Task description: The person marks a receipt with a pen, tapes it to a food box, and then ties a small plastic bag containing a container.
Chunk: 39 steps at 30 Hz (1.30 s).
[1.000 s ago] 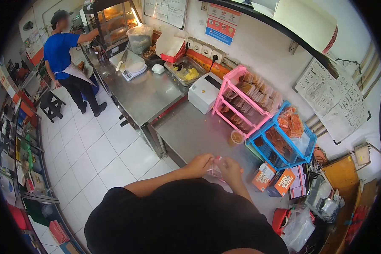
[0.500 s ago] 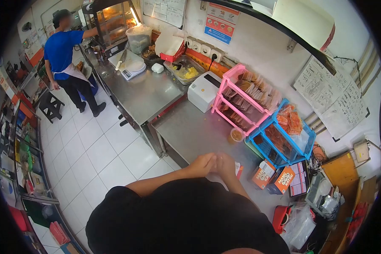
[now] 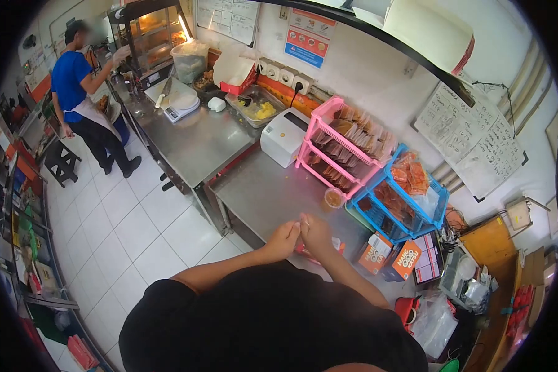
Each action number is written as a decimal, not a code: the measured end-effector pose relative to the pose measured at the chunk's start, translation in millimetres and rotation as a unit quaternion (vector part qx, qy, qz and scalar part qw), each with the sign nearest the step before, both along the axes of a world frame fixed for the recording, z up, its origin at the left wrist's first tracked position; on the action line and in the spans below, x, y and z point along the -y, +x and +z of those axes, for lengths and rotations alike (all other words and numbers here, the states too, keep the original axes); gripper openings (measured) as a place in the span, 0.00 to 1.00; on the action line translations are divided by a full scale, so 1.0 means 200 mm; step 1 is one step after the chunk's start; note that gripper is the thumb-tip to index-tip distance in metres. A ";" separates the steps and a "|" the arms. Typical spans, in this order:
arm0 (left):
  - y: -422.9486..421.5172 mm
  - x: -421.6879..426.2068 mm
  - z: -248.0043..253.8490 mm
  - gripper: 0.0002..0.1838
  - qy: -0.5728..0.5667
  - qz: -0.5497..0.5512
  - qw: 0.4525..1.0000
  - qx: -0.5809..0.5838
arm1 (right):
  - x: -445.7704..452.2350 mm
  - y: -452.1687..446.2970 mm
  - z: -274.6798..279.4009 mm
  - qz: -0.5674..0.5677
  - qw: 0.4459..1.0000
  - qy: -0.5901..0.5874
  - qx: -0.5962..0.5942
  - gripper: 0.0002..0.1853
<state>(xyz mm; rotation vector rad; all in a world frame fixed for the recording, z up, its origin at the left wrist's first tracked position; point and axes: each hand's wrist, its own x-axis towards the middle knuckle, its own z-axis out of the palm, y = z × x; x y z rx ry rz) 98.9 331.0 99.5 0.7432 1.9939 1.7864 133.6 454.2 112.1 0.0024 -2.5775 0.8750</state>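
My left hand (image 3: pixel 283 240) and my right hand (image 3: pixel 316 234) are close together over the near edge of the steel table (image 3: pixel 254 192). Fingers of both are closed in a pinch, fingertips almost meeting; whatever they grip is too small to make out. Below and between them lies a clear and red plastic package (image 3: pixel 302 250), partly covered by my right hand. A clear cup with an orange-brown content (image 3: pixel 333 198) stands beyond my right hand. Two orange and white boxes (image 3: pixel 374 255) are to the right of it.
A pink rack (image 3: pixel 344 146) of packets and a blue rack (image 3: pixel 398 195) stand along the wall beside a white machine (image 3: pixel 284 137). A scale (image 3: pixel 181 111) and a metal tray (image 3: pixel 254 115) sit farther left. A co-worker (image 3: pixel 80 99) stands by the heated display case (image 3: pixel 152 40).
The view has shifted, so the scene sits farther left. My hands have risen a little from the package. The co-worker's raised hand has drawn back from the display case.
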 end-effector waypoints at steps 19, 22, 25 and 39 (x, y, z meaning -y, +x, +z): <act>-0.16 0.09 0.22 0.11 -0.043 0.005 0.974 -0.220 | -0.05 -0.01 0.10 0.063 0.976 -0.207 0.025 0.14; -0.24 0.14 0.23 0.10 -0.104 -0.090 0.928 -0.345 | -0.03 -0.03 0.08 0.073 0.921 -0.376 -0.072 0.14; -0.20 0.14 0.26 0.10 -0.152 -0.141 0.902 -0.378 | -0.08 0.07 0.20 0.186 0.731 -0.643 0.132 0.16; -0.18 0.09 0.31 0.17 -0.106 -0.088 0.915 -0.379 | -0.24 0.14 0.12 0.114 0.855 -0.457 0.219 0.08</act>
